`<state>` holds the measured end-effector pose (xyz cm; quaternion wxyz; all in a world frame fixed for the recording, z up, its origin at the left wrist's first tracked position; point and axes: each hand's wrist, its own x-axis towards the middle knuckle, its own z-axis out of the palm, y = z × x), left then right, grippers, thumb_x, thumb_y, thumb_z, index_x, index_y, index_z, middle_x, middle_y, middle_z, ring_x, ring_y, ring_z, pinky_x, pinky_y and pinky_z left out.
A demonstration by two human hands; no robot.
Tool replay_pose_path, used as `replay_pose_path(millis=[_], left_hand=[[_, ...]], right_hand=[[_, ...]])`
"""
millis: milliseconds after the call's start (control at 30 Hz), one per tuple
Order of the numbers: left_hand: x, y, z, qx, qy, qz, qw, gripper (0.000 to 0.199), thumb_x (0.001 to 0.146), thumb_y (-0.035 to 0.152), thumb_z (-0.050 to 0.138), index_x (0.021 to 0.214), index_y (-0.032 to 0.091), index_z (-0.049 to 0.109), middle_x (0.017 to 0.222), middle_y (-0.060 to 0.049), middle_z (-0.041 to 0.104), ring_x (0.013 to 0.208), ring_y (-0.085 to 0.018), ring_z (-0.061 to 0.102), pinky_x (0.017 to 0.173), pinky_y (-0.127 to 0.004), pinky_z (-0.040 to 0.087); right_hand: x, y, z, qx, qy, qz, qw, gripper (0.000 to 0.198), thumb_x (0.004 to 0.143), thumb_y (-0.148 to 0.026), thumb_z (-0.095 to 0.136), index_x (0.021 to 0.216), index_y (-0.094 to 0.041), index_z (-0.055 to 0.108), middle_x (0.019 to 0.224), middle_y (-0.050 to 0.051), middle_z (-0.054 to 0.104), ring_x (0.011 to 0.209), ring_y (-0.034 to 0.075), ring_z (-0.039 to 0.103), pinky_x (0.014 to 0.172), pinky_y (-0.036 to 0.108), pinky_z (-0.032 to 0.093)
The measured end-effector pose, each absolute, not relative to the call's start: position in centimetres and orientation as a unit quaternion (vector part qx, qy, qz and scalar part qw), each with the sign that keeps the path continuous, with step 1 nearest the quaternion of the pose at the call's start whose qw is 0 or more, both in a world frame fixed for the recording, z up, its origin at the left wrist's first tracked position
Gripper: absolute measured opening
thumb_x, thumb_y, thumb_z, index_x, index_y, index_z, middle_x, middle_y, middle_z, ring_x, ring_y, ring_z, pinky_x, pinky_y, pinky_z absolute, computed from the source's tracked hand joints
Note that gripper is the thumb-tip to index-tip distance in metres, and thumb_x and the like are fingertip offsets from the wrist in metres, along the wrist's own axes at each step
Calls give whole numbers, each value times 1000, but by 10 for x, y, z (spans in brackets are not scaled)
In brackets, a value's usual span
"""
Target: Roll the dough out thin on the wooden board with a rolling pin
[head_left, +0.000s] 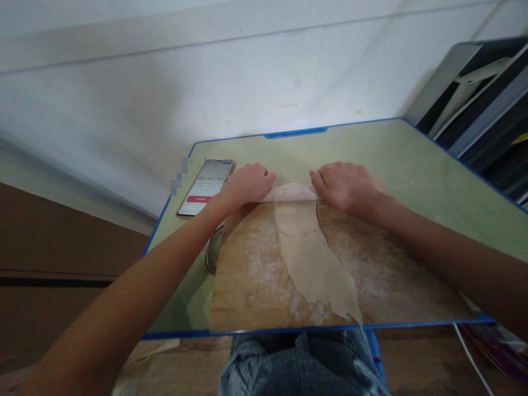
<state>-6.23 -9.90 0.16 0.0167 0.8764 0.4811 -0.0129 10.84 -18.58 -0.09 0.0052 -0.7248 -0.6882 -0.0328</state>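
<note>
A long strip of thin, pale dough (317, 267) lies on a floured wooden board (247, 286), with a ragged end reaching the board's near edge. Across its far end rests a pale rolling pin (293, 193); whether dough is wrapped around its middle, I cannot tell. My left hand (252, 182) is closed over the pin's left end. On the right end my right hand (342, 184) is closed too, fingers curled down. Both hands cover the pin's tips.
The board sits on a light green table (367, 146) with a blue rim, against a white wall (264, 77). A phone (202, 190) showing a timer lies left of my left hand. Beside the board's left edge is a metal-rimmed object (213, 253). Dark panels (482, 104) lean at right.
</note>
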Motion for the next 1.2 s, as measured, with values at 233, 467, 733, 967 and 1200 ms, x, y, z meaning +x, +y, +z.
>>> replay_pose_path(millis=[233, 467, 733, 967, 1200], left_hand=[[-58, -81, -3, 861, 508, 25, 12, 45, 84, 30, 35, 98, 6, 70, 96, -19, 70, 85, -24, 65, 70, -29, 48], [-51, -58, -4, 853, 522, 3, 33, 41, 83, 25, 39, 106, 9, 68, 104, -17, 70, 94, -22, 65, 76, -25, 47], [-59, -76, -6, 857, 516, 21, 6, 41, 86, 27, 35, 105, 8, 67, 108, -20, 67, 98, -24, 65, 80, -29, 47], [-75, -128, 5, 877, 478, 2, -46, 50, 93, 33, 22, 101, 13, 67, 105, -17, 69, 96, -27, 65, 76, -36, 49], [-75, -137, 12, 893, 443, -56, -66, 54, 95, 34, 15, 104, 14, 65, 110, -15, 67, 99, -28, 64, 77, -37, 49]], right_hand=[[120, -162, -5, -730, -683, 17, 1, 49, 91, -35, 29, 89, -9, 70, 93, 21, 69, 81, 27, 64, 62, 32, 39], [129, -140, -3, -727, -679, 96, 21, 39, 87, -31, 39, 80, -8, 70, 85, 17, 70, 74, 21, 61, 58, 27, 36], [128, -160, -7, -702, -707, 24, 85, 32, 86, -25, 39, 76, -14, 68, 86, 10, 69, 74, 18, 58, 59, 26, 35], [114, -210, -1, -672, -730, 39, 118, 35, 93, -23, 30, 84, -15, 63, 90, 9, 68, 79, 16, 58, 67, 25, 36], [116, -218, -3, -672, -729, 31, 125, 34, 95, -24, 28, 92, -15, 60, 97, 10, 65, 86, 18, 57, 73, 26, 37]])
